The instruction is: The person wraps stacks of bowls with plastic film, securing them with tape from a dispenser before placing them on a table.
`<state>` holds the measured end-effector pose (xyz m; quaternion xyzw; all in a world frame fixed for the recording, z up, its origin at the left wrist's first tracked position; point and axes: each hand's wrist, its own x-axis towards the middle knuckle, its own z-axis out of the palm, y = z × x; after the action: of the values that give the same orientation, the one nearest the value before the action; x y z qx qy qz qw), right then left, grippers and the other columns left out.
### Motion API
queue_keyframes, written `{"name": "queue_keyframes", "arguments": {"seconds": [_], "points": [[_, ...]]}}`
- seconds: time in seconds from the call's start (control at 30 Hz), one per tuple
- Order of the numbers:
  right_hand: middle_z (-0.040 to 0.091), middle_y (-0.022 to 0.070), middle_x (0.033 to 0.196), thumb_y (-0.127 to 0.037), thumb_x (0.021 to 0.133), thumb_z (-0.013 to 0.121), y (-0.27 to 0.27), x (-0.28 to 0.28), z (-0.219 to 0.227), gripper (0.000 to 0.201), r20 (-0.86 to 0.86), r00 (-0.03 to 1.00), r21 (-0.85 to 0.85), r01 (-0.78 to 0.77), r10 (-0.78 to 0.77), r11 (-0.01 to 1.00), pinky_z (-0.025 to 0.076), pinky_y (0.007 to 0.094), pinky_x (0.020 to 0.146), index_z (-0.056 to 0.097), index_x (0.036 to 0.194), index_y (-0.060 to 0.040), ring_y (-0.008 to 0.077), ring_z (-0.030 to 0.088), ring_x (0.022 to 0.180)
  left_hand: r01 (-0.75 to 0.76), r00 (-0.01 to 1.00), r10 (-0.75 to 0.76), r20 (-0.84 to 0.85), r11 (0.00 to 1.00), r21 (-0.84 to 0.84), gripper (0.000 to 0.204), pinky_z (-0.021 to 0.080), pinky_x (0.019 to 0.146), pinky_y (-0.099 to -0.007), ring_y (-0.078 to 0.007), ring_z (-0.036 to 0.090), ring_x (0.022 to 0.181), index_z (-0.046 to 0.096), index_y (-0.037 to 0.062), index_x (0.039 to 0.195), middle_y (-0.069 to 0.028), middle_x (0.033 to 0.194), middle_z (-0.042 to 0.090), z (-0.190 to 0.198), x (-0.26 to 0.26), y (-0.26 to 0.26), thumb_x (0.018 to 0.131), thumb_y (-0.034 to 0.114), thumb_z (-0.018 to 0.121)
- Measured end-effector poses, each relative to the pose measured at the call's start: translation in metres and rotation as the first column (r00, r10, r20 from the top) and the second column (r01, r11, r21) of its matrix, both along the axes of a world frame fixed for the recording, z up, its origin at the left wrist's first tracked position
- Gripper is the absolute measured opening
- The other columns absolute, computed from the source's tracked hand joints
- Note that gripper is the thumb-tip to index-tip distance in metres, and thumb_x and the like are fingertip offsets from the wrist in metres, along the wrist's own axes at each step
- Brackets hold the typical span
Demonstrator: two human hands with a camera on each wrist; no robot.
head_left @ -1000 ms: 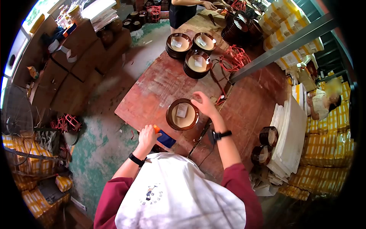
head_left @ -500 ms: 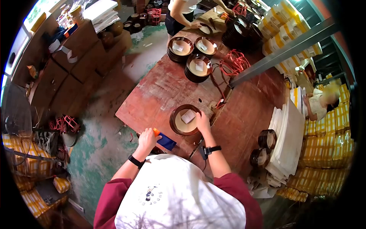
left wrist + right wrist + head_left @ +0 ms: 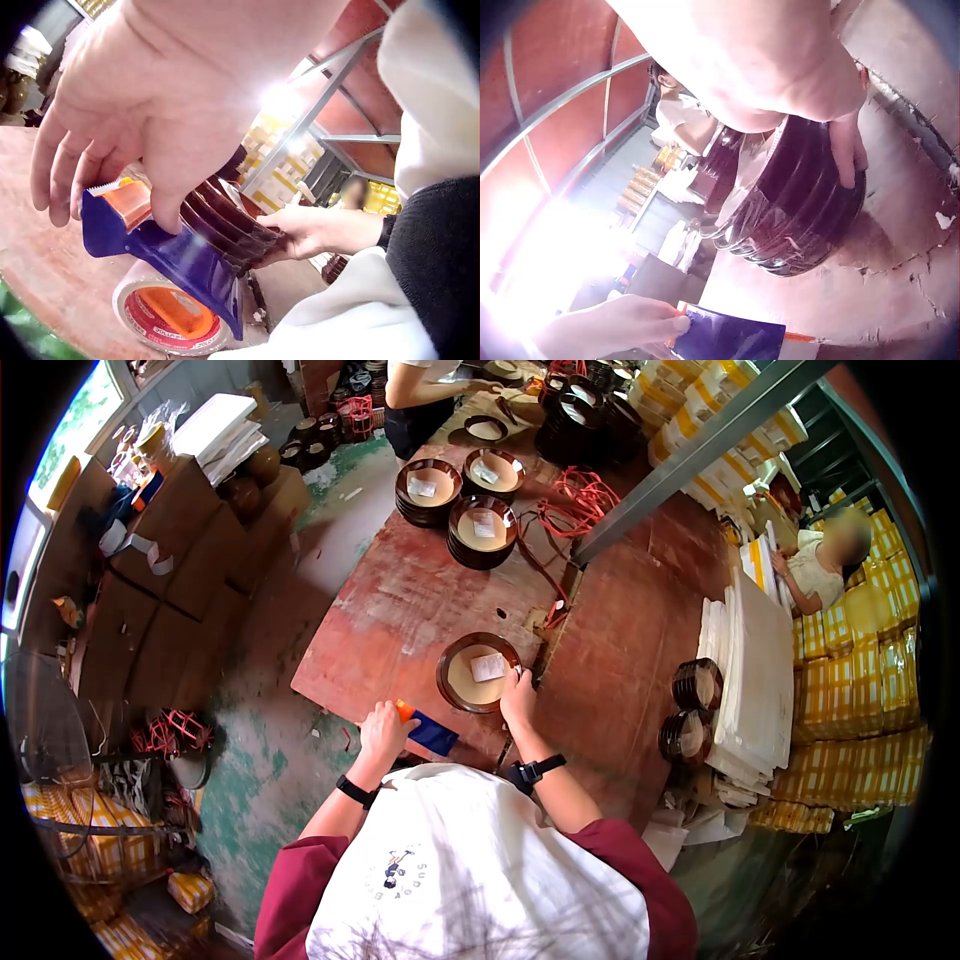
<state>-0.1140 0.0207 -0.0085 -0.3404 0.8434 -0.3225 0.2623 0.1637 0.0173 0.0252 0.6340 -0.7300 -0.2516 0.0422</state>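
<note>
Thumb and bent fingers of the left hand pinch a blue tape dispenser, at the seven o'clock of a bowl stack on the counter. The right hand has its fingers closed on the stack's rim at four o'clock; a second ago they were straighter, by the rim at two o'clock.

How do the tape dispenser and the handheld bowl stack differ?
The tape dispenser is blue with orange parts; the bowl stack is dark brown outside, cream inside its top bowl. The left hand holds the dispenser, while the right hand grips the stack's side. Both look glossy.
</note>
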Motion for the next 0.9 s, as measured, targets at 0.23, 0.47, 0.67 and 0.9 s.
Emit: {"name": "queue_keyframes", "arguments": {"seconds": [0.23, 0.47, 0.67, 0.9], "points": [[0.064, 0.0381, 0.106, -0.028, 0.106, 0.043, 0.006, 0.019, -0.01, 0.038, -0.043, 0.995, -0.005, 0.092, -0.092, 0.996, 0.047, 0.0572, 0.09, 0.051, 0.109, 0.009, 0.0538, 0.061, 0.102, 0.019, 0.999, -0.018, 0.037, 0.999, -0.037, 0.051, 0.057, 0.079, -0.0452, -0.0361, 0.071, 0.092, 0.063, -0.0003, 0.099, -0.0189, 0.101, 0.068, -0.002, -0.003, 0.003, 0.081, 0.044, 0.082], [0.068, 0.0253, 0.102, -0.042, 0.105, 0.05, 0.024, -0.014, -0.05, 0.046, 0.186, 0.982, -0.086, 0.001, 0.015, 0.996, 0.056, 0.0487, 0.073, 0.05, 0.116, 0.0021, 0.0404, 0.068, 0.097, 0.02, 0.999, -0.02, 0.025, 1.0, -0.017, 0.051, 0.057, 0.079, -0.0442, -0.0363, 0.071, 0.09, 0.064, -0.0005, 0.099, -0.019, 0.1, 0.068, 0.005, -0.002, 0.005, 0.08, 0.043, 0.082], [0.069, 0.0054, 0.09, -0.031, 0.097, 0.07, 0.092, -0.016, -0.073, 0.033, 0.361, 0.916, -0.058, -0.163, 0.173, 0.985, 0.055, 0.0295, 0.06, 0.061, 0.11, -0.0021, 0.0166, 0.065, 0.075, 0.045, 0.999, -0.045, -0.001, 0.998, -0.039, 0.051, 0.057, 0.078, -0.0443, -0.0369, 0.071, 0.09, 0.064, -0.0008, 0.099, -0.0194, 0.1, 0.068, 0.002, -0.003, 0.002, 0.078, 0.041, 0.083], [0.065, 0.0117, 0.104, -0.027, 0.086, 0.081, 0.088, 0.048, -0.002, 0.054, -0.196, 0.66, -0.248, -0.749, 0.725, 0.615, 0.056, 0.04, 0.082, 0.055, 0.126, -0.003, 0.0292, 0.067, 0.094, 0.056, 0.997, -0.053, 0.05, 0.997, -0.058, 0.05, 0.058, 0.077, -0.044, -0.0362, 0.071, 0.089, 0.064, -0.0005, 0.099, -0.0177, 0.099, 0.069, 0.001, -0.006, 0.003, 0.079, 0.042, 0.083]]}}
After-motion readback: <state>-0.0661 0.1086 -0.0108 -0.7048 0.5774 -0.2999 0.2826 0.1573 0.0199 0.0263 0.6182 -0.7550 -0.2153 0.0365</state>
